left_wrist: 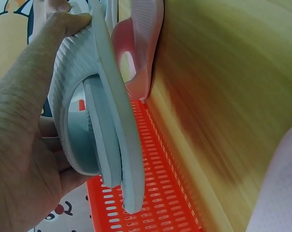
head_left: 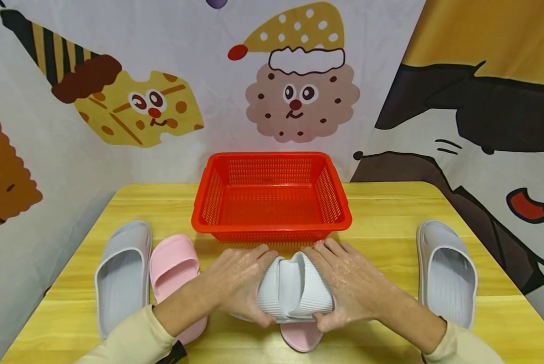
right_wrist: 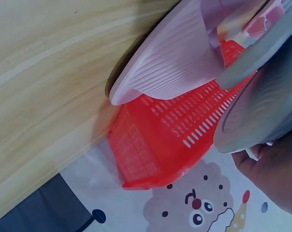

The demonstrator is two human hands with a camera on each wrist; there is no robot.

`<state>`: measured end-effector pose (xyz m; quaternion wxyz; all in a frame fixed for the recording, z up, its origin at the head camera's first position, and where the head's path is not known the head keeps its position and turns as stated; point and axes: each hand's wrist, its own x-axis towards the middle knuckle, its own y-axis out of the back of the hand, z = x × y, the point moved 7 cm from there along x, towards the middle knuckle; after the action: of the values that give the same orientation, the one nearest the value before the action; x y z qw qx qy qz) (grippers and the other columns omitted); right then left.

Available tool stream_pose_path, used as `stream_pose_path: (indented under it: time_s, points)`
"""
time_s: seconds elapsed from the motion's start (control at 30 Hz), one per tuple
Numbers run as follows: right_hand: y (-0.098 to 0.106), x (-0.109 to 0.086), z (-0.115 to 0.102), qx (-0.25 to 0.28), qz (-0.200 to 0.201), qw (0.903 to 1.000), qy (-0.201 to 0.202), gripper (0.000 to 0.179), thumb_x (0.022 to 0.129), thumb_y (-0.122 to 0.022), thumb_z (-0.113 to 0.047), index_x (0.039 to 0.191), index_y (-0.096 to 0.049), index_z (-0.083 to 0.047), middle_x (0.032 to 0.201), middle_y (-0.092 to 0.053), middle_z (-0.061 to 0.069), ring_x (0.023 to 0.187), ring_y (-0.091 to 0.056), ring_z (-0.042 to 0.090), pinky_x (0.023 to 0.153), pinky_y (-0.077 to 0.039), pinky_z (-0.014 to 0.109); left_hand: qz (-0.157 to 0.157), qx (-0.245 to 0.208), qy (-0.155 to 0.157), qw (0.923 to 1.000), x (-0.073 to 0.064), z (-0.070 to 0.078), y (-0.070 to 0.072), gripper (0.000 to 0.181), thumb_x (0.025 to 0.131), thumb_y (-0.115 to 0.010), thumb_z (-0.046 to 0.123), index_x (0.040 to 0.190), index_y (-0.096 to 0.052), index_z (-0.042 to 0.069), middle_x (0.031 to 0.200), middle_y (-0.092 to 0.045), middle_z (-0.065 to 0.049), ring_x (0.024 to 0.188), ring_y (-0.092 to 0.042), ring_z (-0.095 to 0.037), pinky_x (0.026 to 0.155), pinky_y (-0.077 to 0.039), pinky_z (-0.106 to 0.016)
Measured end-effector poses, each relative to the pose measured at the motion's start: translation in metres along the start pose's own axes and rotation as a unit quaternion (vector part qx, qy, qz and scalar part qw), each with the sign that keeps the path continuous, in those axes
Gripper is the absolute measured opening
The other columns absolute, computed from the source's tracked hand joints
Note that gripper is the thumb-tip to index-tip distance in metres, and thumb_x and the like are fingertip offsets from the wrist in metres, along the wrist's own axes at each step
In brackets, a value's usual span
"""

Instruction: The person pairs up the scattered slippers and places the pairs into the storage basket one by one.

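A pair of pale blue-grey ribbed slippers (head_left: 272, 293), fitted together, is held up over the table between both hands. My left hand (head_left: 240, 280) grips the left side, thumb nearest me and fingers over the far side. The right hand (head_left: 351, 283) grips the other side in the same way. In the left wrist view one slipper (left_wrist: 129, 145) lies against the other, partly inside its strap. Beneath them a pink ribbed slipper (right_wrist: 179, 67) stands on the table; in the head view only its near end (head_left: 301, 337) shows.
Behind the hands stands a red plastic basket (head_left: 272, 230) with nothing in it. Left on the wooden table (head_left: 381, 212) are a grey slipper (head_left: 121, 293) and a pink slipper (head_left: 174, 268). Another grey slipper (head_left: 449, 283) lies at the right. A printed cloth (head_left: 226, 106) hangs behind.
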<state>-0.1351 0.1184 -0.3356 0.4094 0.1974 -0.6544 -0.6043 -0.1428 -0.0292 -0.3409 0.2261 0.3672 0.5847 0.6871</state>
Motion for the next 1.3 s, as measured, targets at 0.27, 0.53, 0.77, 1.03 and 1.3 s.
stream_pose_path:
  time_s: [0.27, 0.53, 0.77, 1.03, 1.3]
  points:
    - [-0.0035, -0.0003, -0.0003, 0.01, -0.002, 0.9999, -0.005, 0.099, 0.047, -0.061, -0.067, 0.126, -0.043, -0.009, 0.109, -0.046, 0.0, 0.099, -0.039, 0.02, 0.087, -0.033, 0.04, -0.004, -0.004, 0.001, 1.0, 0.0, -0.001, -0.0013, 0.097, 0.042, -0.06, 0.076, 0.116, -0.051, 0.015, 0.091, -0.048, 0.006, 0.066, -0.047, -0.006, 0.051, -0.042, -0.022]
    - [-0.0012, 0.0015, -0.0027, 0.023, 0.015, 0.9996, -0.004, 0.098, 0.045, -0.062, -0.066, 0.124, -0.045, -0.01, 0.106, -0.046, -0.002, 0.096, -0.038, 0.018, 0.077, -0.035, 0.037, 0.01, -0.013, -0.005, 0.9999, 0.0031, 0.0013, -0.0012, 0.093, 0.041, -0.06, 0.076, 0.11, -0.051, 0.015, 0.087, -0.044, 0.008, 0.062, -0.044, -0.005, 0.048, -0.039, -0.022]
    - [-0.0003, 0.0006, -0.0007, 0.03, 0.008, 0.9995, -0.009, 0.1, 0.047, -0.063, -0.067, 0.126, -0.044, -0.01, 0.107, -0.046, -0.002, 0.096, -0.037, 0.017, 0.082, -0.034, 0.037, 0.008, -0.014, -0.004, 0.9999, 0.0029, 0.0011, -0.0007, 0.094, 0.041, -0.06, 0.076, 0.112, -0.05, 0.015, 0.088, -0.044, 0.008, 0.063, -0.044, -0.006, 0.048, -0.04, -0.022]
    - [0.0045, 0.0001, 0.0011, 0.025, -0.002, 0.9996, -0.012, 0.106, 0.051, -0.059, -0.073, 0.133, -0.038, -0.01, 0.114, -0.045, -0.001, 0.099, -0.037, 0.017, 0.089, -0.033, 0.038, 0.011, -0.026, -0.004, 0.9996, -0.0006, -0.0019, 0.0025, 0.093, 0.044, -0.06, 0.076, 0.115, -0.049, 0.016, 0.093, -0.046, 0.008, 0.068, -0.047, -0.006, 0.052, -0.043, -0.023]
    - [0.0021, -0.0012, 0.0015, 0.034, -0.005, 0.9992, -0.019, 0.104, 0.053, -0.059, -0.072, 0.135, -0.037, -0.012, 0.115, -0.043, -0.003, 0.101, -0.036, 0.015, 0.091, -0.031, 0.036, 0.009, -0.023, 0.009, 0.9997, -0.0056, -0.005, 0.0025, 0.098, 0.045, -0.06, 0.076, 0.12, -0.047, 0.015, 0.099, -0.048, 0.006, 0.072, -0.05, -0.007, 0.055, -0.045, -0.025]
